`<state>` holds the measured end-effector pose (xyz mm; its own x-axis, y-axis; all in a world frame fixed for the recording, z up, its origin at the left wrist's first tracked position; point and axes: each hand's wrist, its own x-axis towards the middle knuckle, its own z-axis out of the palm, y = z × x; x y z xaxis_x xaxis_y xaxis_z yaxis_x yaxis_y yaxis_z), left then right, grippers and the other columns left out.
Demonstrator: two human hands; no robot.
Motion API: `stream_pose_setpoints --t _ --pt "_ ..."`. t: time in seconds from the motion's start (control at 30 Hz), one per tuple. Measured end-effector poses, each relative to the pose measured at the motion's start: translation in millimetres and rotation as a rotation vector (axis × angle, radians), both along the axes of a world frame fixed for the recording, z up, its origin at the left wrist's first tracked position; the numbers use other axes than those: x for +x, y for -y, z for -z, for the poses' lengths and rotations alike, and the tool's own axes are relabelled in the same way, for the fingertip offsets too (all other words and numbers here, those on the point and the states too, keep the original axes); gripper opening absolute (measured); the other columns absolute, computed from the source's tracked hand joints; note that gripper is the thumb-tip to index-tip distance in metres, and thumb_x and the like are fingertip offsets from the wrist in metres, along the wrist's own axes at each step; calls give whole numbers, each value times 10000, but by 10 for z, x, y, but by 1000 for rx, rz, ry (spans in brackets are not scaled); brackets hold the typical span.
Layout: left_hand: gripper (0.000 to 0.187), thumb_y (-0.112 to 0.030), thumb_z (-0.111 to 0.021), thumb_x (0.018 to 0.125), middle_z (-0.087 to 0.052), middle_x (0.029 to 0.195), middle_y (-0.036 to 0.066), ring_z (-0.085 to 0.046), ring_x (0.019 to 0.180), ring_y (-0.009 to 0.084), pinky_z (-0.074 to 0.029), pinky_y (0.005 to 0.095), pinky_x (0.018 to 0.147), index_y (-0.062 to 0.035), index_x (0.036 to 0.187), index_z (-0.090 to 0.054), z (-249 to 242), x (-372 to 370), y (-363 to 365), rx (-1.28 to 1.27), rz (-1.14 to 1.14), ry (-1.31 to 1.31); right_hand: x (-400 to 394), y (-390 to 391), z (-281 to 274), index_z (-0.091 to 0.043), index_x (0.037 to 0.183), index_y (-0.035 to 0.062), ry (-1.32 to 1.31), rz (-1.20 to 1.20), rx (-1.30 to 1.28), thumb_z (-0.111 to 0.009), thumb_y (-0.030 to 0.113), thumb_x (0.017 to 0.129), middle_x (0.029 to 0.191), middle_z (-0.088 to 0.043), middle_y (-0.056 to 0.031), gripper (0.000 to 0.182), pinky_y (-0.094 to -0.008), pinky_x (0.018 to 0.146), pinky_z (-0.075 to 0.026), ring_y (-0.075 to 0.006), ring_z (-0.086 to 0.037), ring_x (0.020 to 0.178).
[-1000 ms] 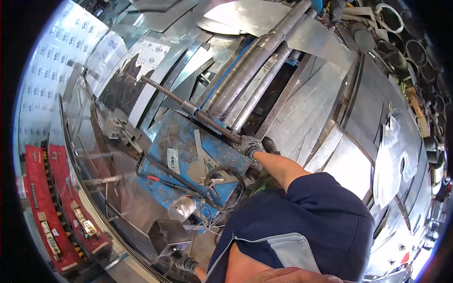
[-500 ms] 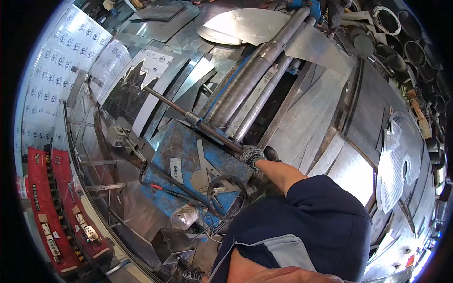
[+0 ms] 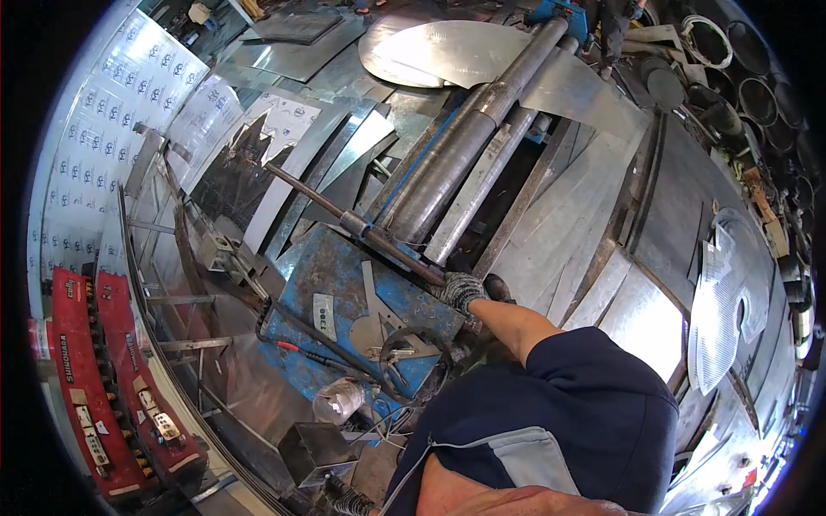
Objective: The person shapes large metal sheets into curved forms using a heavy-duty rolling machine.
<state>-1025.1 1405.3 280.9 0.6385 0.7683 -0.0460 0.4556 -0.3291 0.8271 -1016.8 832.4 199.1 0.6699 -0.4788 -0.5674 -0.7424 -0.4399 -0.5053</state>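
Observation:
My right hand (image 3: 463, 291), in a striped knit glove, is closed around the lower end of a long steel bar (image 3: 391, 248). The bar passes through a collar (image 3: 354, 224) at the near end of a rolling machine with long steel rollers (image 3: 469, 150). A thin metal sheet (image 3: 456, 50) lies against the far part of the rollers, on their left. At the bottom edge is my left hand (image 3: 351, 499), also gloved, near an open metal box (image 3: 314, 453); its fingers are too small and dark to read.
A blue worktable (image 3: 297, 279) carries a numbered plate (image 3: 323, 316), a black ring (image 3: 416, 365) and a clear container (image 3: 339, 400). Red cases (image 3: 82, 378) stand at left. Sheet metal (image 3: 594, 181) covers the right side. Another person's legs (image 3: 613, 39) show at the back.
The view has shifted slightly, with the scene sitting a little lower. My right hand stays on the bar's end, and the other person's legs show more at the back.

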Motion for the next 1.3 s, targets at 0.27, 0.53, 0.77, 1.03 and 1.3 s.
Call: stream_pose_setpoints --t 0.27,0.53,0.77,1.03,1.3 --pt "305 -238 -658 879 -694 951 144 -653 842 256 -537 363 775 28 1028 -643 27 0 45 -20 -11 -4 -14 -9 -56 -623 1143 74 10 -15 3 -563 617 809 1067 -664 -177 640 -427 860 -499 -340 -632 1000" --pt "303 -241 -653 883 -694 947 141 -654 838 257 -538 366 771 24 1031 -642 18 -4 74 -36 -25 -4 4 -22 105 -659 1082 94 47 6 -46 -532 661 801 1021 -664 -208 645 -439 855 -494 -365 -632 978" --pt "302 -243 -648 887 -695 944 137 -654 835 259 -540 369 769 21 1033 -642 11 -109 22 -44 -41 0 13 -2 39 -628 1137 76 22 -3 -5 -539 639 807 1089 -655 -189 659 -439 872 -493 -346 -623 1026" --pt "301 -246 -643 891 -696 940 134 -655 831 261 -541 373 765 18 1036 -642 -54 -148 -37 -41 -58 12 16 -19 206 -646 1121 105 21 19 -19 -559 593 809 1050 -663 -193 585 -434 867 -495 -356 -628 1001" --pt "300 -249 -638 896 -696 937 130 -656 827 262 -542 376 762 14 1039 -641 -46 -105 34 -55 -69 24 -11 -45 86 -661 1085 115 57 38 -34 -556 653 791 1011 -670 -197 622 -444 858 -493 -365 -634 976"
